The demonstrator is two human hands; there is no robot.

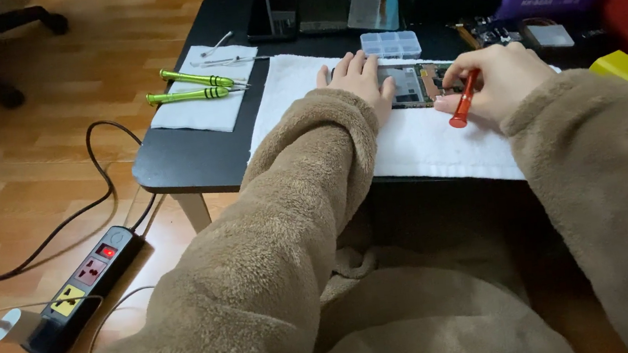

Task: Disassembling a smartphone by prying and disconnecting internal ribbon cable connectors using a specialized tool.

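The opened phone (415, 84), its back off and its circuit boards showing, lies on a white towel (413, 145) spread over the black surface (186, 159), just in front of a small clear parts box (391, 44). The left hand (360, 80) lies flat over the phone's near end, fingers (349, 66) stretched forward and a little apart, pinning it to the towel. The right hand (498, 76) pinches a red screwdriver (466, 100) between thumb and fingertips, the tool slanting towards the phone's right end; the tip itself is hidden by the hand.

To do this well, the driver would best stand straight over the screw head, pressed down lightly while it turns, so it does not slip across the board. The holding hand should keep steady pressure on the frame and stay off the exposed parts.

Two green screwdrivers (193, 86) and tweezers (226, 60) rest on a smaller cloth (204, 110) to the left; three dark phones (322, 6) lie at the far edge.
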